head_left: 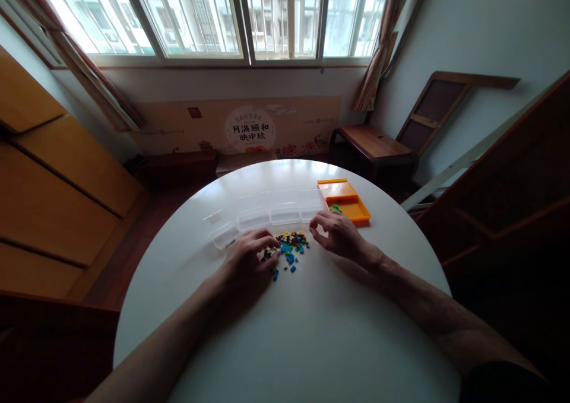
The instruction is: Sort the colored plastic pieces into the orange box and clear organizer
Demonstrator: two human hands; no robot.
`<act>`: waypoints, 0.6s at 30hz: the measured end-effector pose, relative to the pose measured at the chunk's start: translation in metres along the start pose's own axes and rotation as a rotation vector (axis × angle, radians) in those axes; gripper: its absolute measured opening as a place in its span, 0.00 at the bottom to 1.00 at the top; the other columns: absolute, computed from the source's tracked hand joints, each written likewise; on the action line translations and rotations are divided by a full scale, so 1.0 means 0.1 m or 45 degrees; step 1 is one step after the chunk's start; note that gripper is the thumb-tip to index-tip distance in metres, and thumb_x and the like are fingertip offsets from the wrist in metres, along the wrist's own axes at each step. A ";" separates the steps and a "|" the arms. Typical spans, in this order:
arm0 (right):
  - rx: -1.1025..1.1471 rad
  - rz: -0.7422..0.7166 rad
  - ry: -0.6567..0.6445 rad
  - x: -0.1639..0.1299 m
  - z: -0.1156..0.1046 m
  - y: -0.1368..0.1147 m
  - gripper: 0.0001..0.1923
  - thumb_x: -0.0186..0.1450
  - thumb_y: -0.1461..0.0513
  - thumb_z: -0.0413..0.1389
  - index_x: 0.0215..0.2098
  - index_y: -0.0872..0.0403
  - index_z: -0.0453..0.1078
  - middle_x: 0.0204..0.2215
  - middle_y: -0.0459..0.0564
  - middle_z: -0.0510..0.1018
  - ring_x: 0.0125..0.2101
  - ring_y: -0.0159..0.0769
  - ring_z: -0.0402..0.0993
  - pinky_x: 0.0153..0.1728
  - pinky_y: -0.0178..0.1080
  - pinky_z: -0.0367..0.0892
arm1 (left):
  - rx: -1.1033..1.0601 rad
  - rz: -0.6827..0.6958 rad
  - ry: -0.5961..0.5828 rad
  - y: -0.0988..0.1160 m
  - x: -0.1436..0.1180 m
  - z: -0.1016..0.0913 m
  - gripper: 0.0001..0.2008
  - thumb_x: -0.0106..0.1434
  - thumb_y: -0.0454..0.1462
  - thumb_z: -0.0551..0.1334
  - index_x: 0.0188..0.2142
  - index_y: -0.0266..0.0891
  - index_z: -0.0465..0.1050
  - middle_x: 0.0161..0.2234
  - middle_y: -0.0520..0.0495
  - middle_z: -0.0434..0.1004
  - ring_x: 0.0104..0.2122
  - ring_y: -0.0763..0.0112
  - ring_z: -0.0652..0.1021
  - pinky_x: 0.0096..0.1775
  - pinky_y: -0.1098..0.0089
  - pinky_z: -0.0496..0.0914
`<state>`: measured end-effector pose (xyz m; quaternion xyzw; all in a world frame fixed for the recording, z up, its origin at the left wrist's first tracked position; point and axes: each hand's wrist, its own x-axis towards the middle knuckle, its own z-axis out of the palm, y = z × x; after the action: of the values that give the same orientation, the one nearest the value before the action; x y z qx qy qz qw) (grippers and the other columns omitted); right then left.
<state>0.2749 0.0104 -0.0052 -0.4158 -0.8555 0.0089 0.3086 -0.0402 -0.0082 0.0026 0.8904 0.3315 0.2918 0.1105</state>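
Observation:
A small heap of tiny coloured bricks (291, 246), blue, green, yellow and dark, lies on the round white table (289, 338). My left hand (249, 257) rests on the table at the heap's left edge, fingertips touching the dark pieces. My right hand (338, 234) hovers at the heap's right side with thumb and forefinger pinched together; whether a piece sits between them is too small to tell. Just behind the heap stands a clear plastic box (267, 213) with several compartments.
An orange lid or tray (345, 201) lies at the clear box's right end, with a few green pieces by it. A wooden chair (378, 145) stands beyond the table on the right, wooden cabinets on the left, windows at the back.

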 end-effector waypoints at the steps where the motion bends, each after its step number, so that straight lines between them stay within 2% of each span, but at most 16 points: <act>1: -0.013 0.007 0.024 0.00 -0.04 0.04 0.04 0.74 0.63 0.60 0.39 0.51 0.75 0.35 0.48 0.82 0.34 0.39 0.76 0.44 0.41 0.65 | 0.001 0.001 0.007 0.00 0.00 0.01 0.05 0.74 0.40 0.68 0.44 0.45 0.84 0.41 0.47 0.84 0.37 0.66 0.81 0.42 0.65 0.74; 3: -0.035 0.049 0.073 0.01 -0.12 0.16 0.04 0.74 0.63 0.60 0.39 0.51 0.75 0.32 0.47 0.81 0.33 0.39 0.77 0.45 0.42 0.66 | 0.009 0.018 0.031 -0.01 -0.01 0.03 0.04 0.73 0.40 0.69 0.44 0.46 0.84 0.42 0.47 0.84 0.37 0.67 0.82 0.42 0.65 0.75; 6: -0.056 0.172 0.160 0.00 -0.25 0.37 0.04 0.71 0.63 0.61 0.37 0.51 0.74 0.33 0.48 0.83 0.35 0.41 0.80 0.47 0.43 0.67 | 0.040 0.085 0.068 -0.03 -0.01 0.08 0.04 0.73 0.40 0.70 0.44 0.46 0.85 0.42 0.47 0.85 0.37 0.67 0.82 0.42 0.66 0.75; 10: -0.122 0.286 0.160 -0.04 -0.33 0.59 0.04 0.67 0.63 0.64 0.34 0.50 0.74 0.33 0.47 0.85 0.33 0.40 0.80 0.48 0.43 0.68 | 0.045 0.140 0.037 -0.01 0.01 0.12 0.04 0.73 0.38 0.69 0.44 0.48 0.86 0.42 0.48 0.85 0.38 0.68 0.83 0.42 0.67 0.75; 15: -0.218 0.348 0.082 -0.10 -0.30 0.68 0.01 0.67 0.62 0.65 0.37 0.50 0.78 0.36 0.47 0.87 0.35 0.42 0.82 0.48 0.45 0.68 | 0.046 0.147 0.030 0.04 0.05 0.13 0.04 0.73 0.39 0.70 0.43 0.49 0.87 0.42 0.48 0.85 0.38 0.68 0.84 0.43 0.66 0.76; 18: -0.230 0.353 0.065 -0.10 -0.29 0.65 0.03 0.68 0.61 0.65 0.40 0.50 0.79 0.40 0.49 0.88 0.38 0.43 0.83 0.48 0.44 0.69 | 0.051 0.148 0.022 0.06 0.06 0.13 0.04 0.73 0.41 0.71 0.42 0.49 0.87 0.42 0.48 0.85 0.38 0.67 0.84 0.43 0.66 0.76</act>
<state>0.3411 0.0393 -0.0045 -0.5559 -0.7792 -0.0363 0.2874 -0.0255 -0.0089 -0.0024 0.9077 0.2857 0.2986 0.0726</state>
